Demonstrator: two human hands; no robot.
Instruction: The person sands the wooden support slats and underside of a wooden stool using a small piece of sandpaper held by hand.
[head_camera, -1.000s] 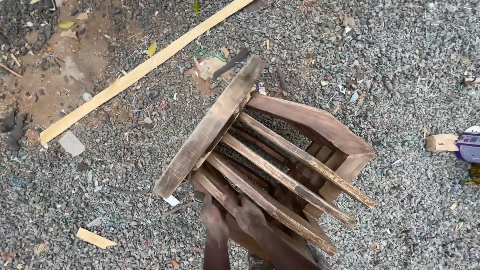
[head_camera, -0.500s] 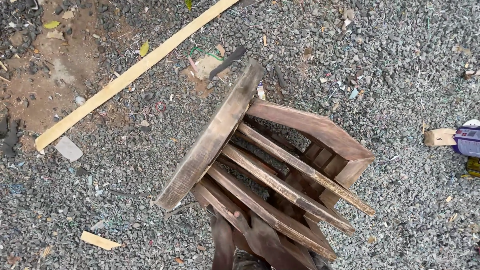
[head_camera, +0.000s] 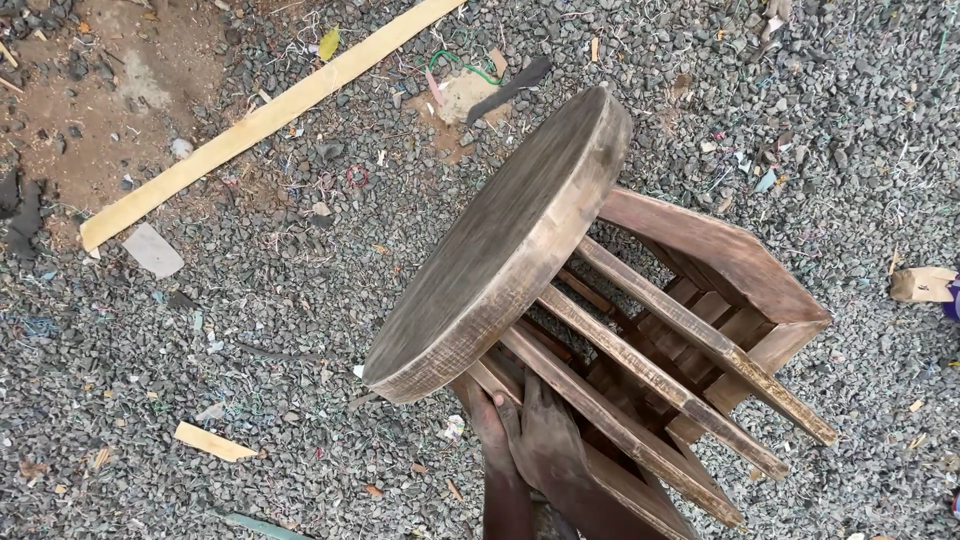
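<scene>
The stool (head_camera: 560, 290) is tilted on its side above the gravel (head_camera: 250, 330), its round seat facing up and left, its legs pointing down and right. 1 hand (head_camera: 540, 440) comes from the bottom edge; its grip is closed around a leg just under the seat. Which hand it is, I cannot tell. A long slat (head_camera: 260, 120) lies well apart, upper left.

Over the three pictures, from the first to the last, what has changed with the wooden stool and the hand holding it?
The round wooden stool has turned: its seat, first seen nearly edge-on, now shows its broad flat face, and sits higher in view. A hand now shows gripping a lower leg slat; which hand cannot be told. The long pale wood strip, the small offcut and the gravel lie as before.
</scene>
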